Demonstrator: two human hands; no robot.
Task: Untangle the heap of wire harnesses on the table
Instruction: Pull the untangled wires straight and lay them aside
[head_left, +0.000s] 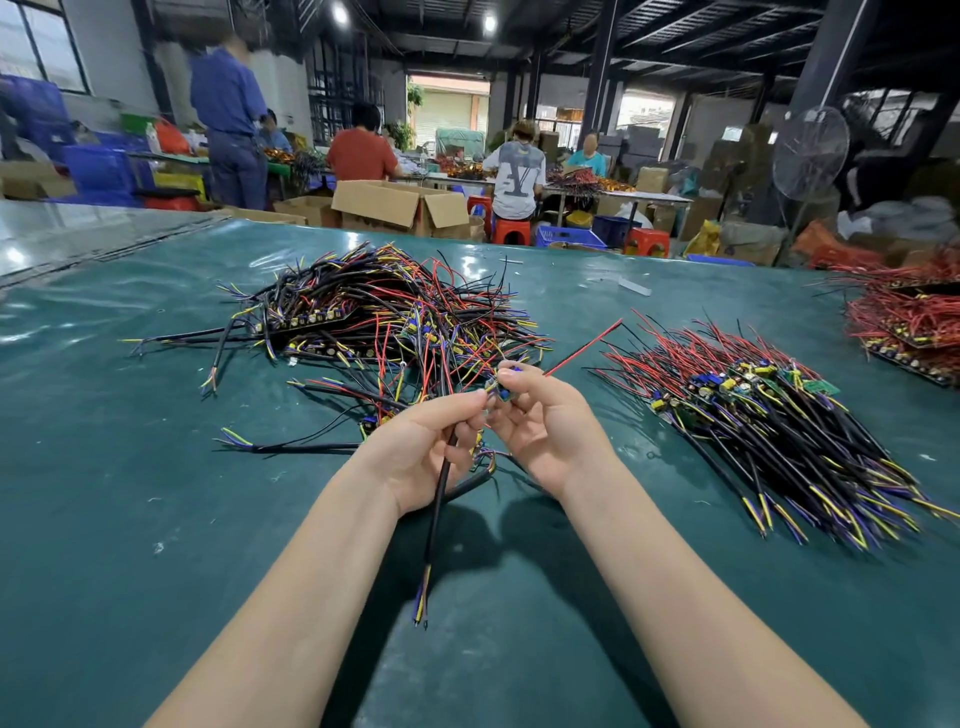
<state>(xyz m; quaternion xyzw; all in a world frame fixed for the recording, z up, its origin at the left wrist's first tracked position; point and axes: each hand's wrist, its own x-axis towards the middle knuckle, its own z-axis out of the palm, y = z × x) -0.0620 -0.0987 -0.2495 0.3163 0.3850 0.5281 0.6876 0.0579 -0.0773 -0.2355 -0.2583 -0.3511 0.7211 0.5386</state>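
left hand (431, 447): centre frame, grips one harness (439, 499) by its black cable, end hanging downward.
right hand (545, 421): just beside, pinches that harness's small board (503, 389).
tangled heap (384, 306): upper centre, on green table (156, 493).
aligned pile (769, 415): right.

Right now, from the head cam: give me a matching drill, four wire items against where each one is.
Things:
1. tangled heap of black, red and yellow wire harnesses
2. aligned pile of harnesses with small circuit boards
3. black sheathed cable with yellow and blue ends
4. small circuit board with a blue part

Places:
A. pinched by the right hand
B. on the green table, right of both hands
C. gripped by the left hand
D. on the table beyond the hands, left of centre

Pairs: 1-D, 2-B, 3-C, 4-A
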